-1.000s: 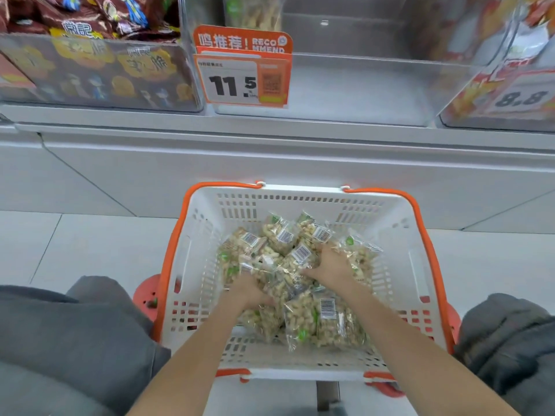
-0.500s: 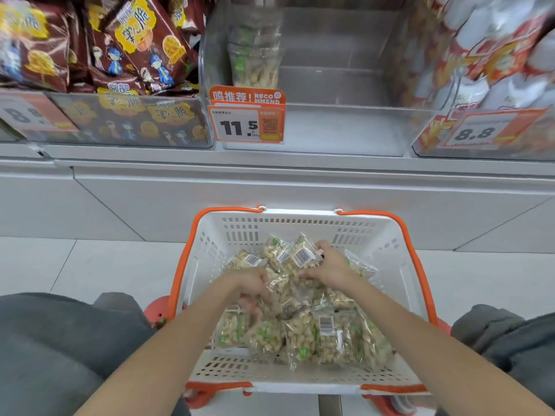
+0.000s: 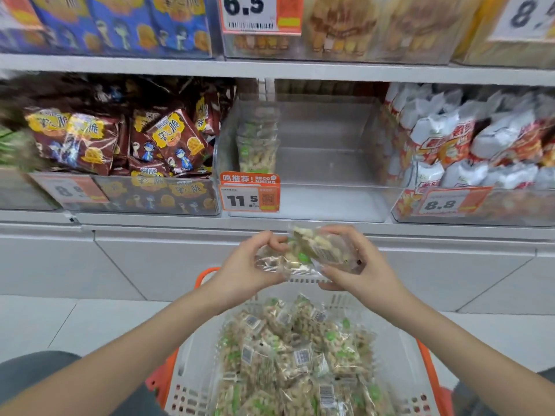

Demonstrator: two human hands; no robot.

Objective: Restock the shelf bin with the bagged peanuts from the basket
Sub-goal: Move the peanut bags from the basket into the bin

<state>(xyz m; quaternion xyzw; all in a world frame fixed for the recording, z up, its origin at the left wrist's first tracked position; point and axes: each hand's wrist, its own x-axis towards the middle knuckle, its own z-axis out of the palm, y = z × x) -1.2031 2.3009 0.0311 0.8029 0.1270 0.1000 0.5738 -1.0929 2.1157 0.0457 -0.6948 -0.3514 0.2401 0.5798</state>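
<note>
Clear bags of peanuts [image 3: 312, 255] are held in the air between my two hands, just below the shelf edge. My left hand [image 3: 243, 265] grips their left side and my right hand [image 3: 360, 265] grips their right side. Under them stands a white basket [image 3: 192, 373] with orange rim, holding several more peanut bags [image 3: 297, 358]. The clear shelf bin [image 3: 330, 202] with the 11.5 price tag [image 3: 250, 192] sits straight ahead. It holds a few upright peanut bags [image 3: 257, 145] at its left wall and is otherwise bare.
A bin of brown snack packs [image 3: 126, 142] stands left of the clear bin and a bin of white and red packs [image 3: 468, 145] stands right. An upper shelf [image 3: 270, 69] carries more goods. Grey-clad knees [image 3: 33, 373] flank the basket on the tiled floor.
Both hands have lifted peanut bags out of the basket up toward the shelf. The view has tilted upward, showing more of the shelves.
</note>
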